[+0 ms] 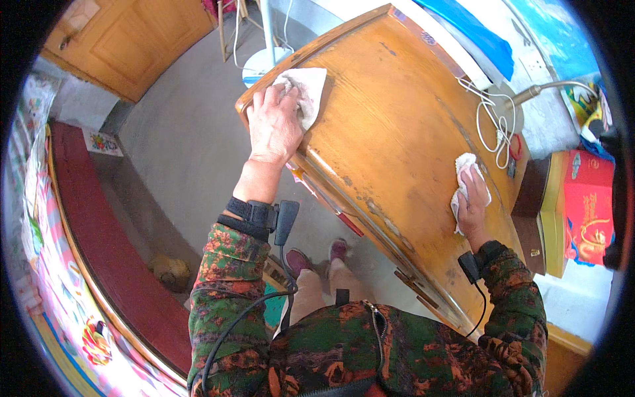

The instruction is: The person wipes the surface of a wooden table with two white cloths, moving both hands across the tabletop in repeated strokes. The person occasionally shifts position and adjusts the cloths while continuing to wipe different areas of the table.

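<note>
A worn wooden desk (392, 124) stretches diagonally before me, its varnish chipped along the front edge. At its left front corner my left hand (275, 119) presses a white cloth (312, 92) against the top, partly over the raised edge strip. My right hand (472, 208) rests farther right on the same surface, its fingers on a second white cloth (465, 164) bunched beneath them. Each wrist wears a black strap with a cabled device.
White cables (501, 129) and a lamp base (513, 106) lie at the desk's back edge. Boxes, one a red box (588, 208), stand at right. A fan base (263, 62) is beyond the left corner. A bed with a dark red side board (99, 213) stands left.
</note>
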{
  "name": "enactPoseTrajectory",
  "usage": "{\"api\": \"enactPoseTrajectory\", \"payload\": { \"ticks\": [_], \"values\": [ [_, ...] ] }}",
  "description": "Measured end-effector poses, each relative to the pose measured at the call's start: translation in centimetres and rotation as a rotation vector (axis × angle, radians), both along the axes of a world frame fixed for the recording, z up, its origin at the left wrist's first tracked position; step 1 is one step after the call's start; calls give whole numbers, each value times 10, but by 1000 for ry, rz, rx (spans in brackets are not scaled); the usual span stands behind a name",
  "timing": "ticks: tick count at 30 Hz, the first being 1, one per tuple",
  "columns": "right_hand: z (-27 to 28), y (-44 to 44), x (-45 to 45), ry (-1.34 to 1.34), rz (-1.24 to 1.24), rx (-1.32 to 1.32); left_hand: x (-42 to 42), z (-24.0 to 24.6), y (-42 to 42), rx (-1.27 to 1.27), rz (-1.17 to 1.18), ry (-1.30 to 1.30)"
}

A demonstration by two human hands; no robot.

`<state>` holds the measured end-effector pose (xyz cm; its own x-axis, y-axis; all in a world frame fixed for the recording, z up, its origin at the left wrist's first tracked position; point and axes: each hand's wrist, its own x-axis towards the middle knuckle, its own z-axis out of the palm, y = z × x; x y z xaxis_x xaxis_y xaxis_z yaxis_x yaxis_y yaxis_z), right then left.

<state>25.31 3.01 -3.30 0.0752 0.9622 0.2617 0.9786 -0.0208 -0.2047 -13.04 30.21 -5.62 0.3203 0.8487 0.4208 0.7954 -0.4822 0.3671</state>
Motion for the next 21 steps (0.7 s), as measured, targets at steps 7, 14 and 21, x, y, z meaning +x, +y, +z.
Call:
{"api": "enactPoseTrajectory", "payload": {
  "ticks": [7,14,21],
  "values": [
    [1,1,3,-59,21,-30,24,12,12,-125,90,222],
    [4,49,-32,-105,131,41,37,11,18,-109,203,276],
    [-5,123,-162,103,671,-83,37,3,21,-30,214,293]
  ]
}}
